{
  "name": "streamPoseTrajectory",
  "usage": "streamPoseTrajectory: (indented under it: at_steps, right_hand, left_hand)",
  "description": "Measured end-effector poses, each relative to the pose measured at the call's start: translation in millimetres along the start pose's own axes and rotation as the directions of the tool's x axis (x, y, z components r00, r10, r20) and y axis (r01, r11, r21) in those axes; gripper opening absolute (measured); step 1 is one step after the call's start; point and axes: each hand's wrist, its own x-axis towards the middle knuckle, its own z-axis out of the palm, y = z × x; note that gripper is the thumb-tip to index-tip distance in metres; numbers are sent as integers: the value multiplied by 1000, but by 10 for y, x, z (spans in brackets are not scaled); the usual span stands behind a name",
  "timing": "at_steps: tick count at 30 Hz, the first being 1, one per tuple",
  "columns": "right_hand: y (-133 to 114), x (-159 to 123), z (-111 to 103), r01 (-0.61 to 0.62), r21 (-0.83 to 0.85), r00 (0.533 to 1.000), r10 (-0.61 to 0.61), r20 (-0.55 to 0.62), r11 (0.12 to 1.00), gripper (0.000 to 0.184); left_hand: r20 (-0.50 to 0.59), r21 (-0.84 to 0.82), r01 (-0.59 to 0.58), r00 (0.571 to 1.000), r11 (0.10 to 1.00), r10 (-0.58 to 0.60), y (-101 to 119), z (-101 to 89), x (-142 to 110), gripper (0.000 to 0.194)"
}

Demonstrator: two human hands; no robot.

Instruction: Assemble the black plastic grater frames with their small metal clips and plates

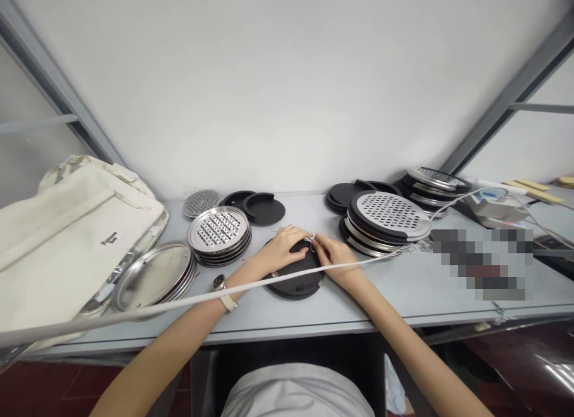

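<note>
A black round plate (298,285) lies on the table in front of me, with a small dark bump near its front. My left hand (284,248) grips its far left part, fingers bent over the rim and thumb toward the middle. At the far right rim, my right hand (335,257) pinches a small thin metal wire ring (313,246) between thumb and fingers. Both hands' fingertips nearly meet there and hide part of the ring. Left of the plate stands a stack of round metal grater discs (219,229); on the right is another stack topped by a perforated metal disc (389,214).
Smooth metal discs (155,273) and a cream canvas bag (76,226) lie at the left. Black round holders (264,209) rest near the wall. A white cable (179,303) crosses low in front of my arms. More discs (433,181) are stacked at the back right.
</note>
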Motion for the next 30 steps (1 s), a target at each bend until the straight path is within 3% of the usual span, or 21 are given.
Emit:
streamPoseTrajectory:
  at_steps: [2, 7, 14, 30]
  right_hand:
    - [5, -9, -1, -10, -3, 1000, 10, 12, 1000, 19]
    - [21, -24, 16, -14, -5, 1000, 14, 27, 1000, 19]
    - [14, -5, 23, -61, 61, 996, 57, 75, 996, 20]
    - [-4, -8, 13, -67, -31, 993, 70, 95, 997, 24]
  left_hand:
    - [-10, -2, 5, 1000, 1000, -5, -2, 0, 0, 34]
    - [19, 10, -18, 1000, 1000, 17, 9, -19, 20, 21]
    - [28, 12, -19, 999, 1000, 19, 25, -34, 29, 17]
    - [34, 25, -24, 999, 999, 23, 28, -33, 49, 15]
